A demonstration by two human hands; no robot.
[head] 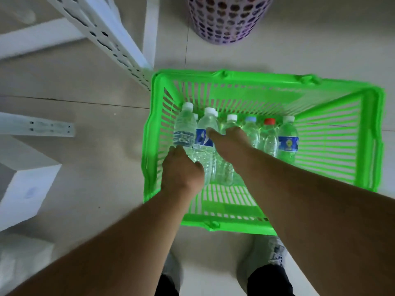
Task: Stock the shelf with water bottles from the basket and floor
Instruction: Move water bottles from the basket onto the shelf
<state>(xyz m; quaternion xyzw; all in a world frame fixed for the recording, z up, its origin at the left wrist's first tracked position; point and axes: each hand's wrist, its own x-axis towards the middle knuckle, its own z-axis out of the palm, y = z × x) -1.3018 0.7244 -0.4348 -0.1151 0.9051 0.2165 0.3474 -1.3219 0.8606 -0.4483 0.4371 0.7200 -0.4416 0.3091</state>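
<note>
A bright green basket (342, 133) stands on the floor in front of me with several clear water bottles lying side by side in its left half. My left hand (181, 169) is closed around the lower body of the leftmost bottle (184, 129), which has a white cap. My right hand (229, 144) grips a white-capped bottle (229, 122) in the middle of the row, its fingers wrapped over it. A blue-labelled bottle (205, 133) lies between my hands. Farther right lie a pale-blue-capped bottle (251, 129), a red-capped bottle (269, 135) and a blue-labelled bottle (287, 139).
White metal shelf posts (115, 43) slant across the upper left, and a shelf rail (36, 126) sticks in from the left edge. A purple perforated bin (226, 20) stands behind the basket. A white box (27, 189) sits at left. My feet are below the basket.
</note>
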